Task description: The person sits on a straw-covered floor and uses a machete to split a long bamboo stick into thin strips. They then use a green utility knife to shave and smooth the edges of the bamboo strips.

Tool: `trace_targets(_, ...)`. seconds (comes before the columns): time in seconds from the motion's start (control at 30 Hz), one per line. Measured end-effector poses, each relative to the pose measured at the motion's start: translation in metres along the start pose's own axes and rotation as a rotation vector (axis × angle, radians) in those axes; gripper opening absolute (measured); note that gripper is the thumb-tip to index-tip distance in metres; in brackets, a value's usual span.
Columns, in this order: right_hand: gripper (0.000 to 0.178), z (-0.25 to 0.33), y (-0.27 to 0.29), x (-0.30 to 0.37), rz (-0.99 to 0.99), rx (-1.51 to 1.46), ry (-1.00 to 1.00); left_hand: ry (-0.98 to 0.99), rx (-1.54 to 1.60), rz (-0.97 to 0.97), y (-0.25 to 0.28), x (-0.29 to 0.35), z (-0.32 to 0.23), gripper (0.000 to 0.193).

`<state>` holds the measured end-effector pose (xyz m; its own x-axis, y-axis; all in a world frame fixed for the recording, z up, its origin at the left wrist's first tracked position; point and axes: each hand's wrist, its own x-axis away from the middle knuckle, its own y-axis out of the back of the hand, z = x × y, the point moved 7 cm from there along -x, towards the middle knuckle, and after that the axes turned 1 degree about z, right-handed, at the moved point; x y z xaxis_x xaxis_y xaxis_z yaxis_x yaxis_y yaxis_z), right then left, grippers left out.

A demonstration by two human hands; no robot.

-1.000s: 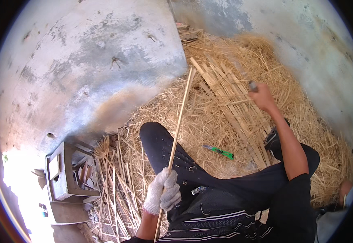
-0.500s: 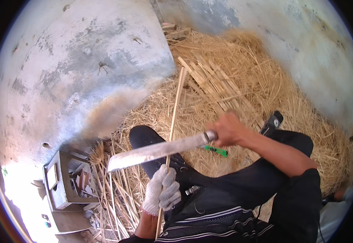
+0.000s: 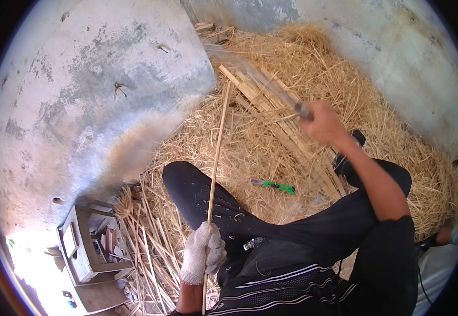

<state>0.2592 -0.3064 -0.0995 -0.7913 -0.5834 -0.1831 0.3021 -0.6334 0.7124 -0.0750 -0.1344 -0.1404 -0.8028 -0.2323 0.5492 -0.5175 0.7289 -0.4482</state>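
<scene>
My left hand (image 3: 203, 252), in a whitish knitted glove, is closed round a long thin split-bamboo strip (image 3: 219, 152). The strip stands slanted, its far tip beside a bundle of flat bamboo slats (image 3: 287, 131). Bare and wrapped round a dark handle, my right hand (image 3: 323, 124) holds a machete (image 3: 263, 77). Its long blade is smeared by motion and points up and left over the slats. Between my bent legs, a green utility knife (image 3: 275, 186) lies on the shavings.
Straw-like shavings (image 3: 339, 87) cover the floor up to the stained walls (image 3: 113, 73). At the lower left stands a wooden frame box (image 3: 89, 247) with scraps inside, beside several loose strips (image 3: 144, 253). Part of another person (image 3: 444, 258) shows at the lower right edge.
The machete has swung from across the strip near my glove up and away over the slats. My right hand has moved up and right. The left hand still grips the strip.
</scene>
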Motion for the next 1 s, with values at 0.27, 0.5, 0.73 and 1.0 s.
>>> trace_targets(0.27,0.016,0.060,-0.093,0.068,0.361,0.161,0.398,0.039,0.106,0.151,-0.019,0.001,0.003,0.043)
trace_targets(0.5,0.016,-0.008,-0.087,0.014,0.185,0.403,0.032,0.132,0.049,-0.020,-0.015,0.001,0.019,0.047)
trace_targets(0.73,0.022,-0.086,0.002,-0.032,-0.087,0.134,-0.435,0.088,-0.037,0.007,0.025,0.011,0.034,0.041)
trace_targets(1.0,0.014,0.065,-0.064,0.051,0.193,0.064,0.610,-0.154,-0.112,-0.124,-0.003,-0.004,-0.015,0.030)
